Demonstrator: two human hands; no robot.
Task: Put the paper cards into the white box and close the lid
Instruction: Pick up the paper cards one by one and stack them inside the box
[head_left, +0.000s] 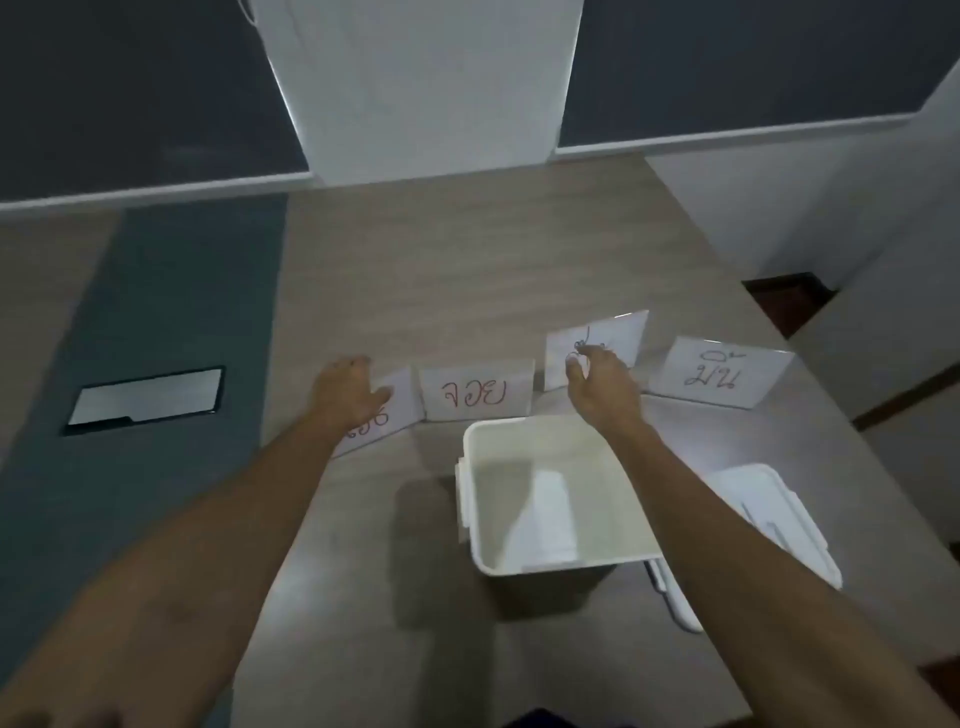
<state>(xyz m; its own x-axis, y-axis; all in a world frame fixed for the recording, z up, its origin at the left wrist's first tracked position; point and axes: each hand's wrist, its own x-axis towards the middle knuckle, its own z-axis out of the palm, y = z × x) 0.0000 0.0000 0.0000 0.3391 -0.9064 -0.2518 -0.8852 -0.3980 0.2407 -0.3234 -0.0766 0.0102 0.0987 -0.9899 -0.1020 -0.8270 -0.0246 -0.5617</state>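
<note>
Several white paper cards with handwriting stand in a row on the wooden table. My left hand (348, 389) grips the top of the leftmost card (376, 423), thumb on its front. Beside it is a card with red writing (475, 391), untouched. My right hand (597, 382) pinches the third card (605, 335) at its front, and this card sits a little higher and farther back than the others. The fourth card (719, 376) stands at the far right. The white box (470, 499) is open and looks empty, just in front of the cards. Its lid (779, 519) lies to the right of it.
A dark glossy rectangular panel (145, 400) lies in the teal strip of the table at left. The table edge (831, 415) runs diagonally on the right, close to the lid and the fourth card. A white pillar (426, 88) and dark wall stand behind.
</note>
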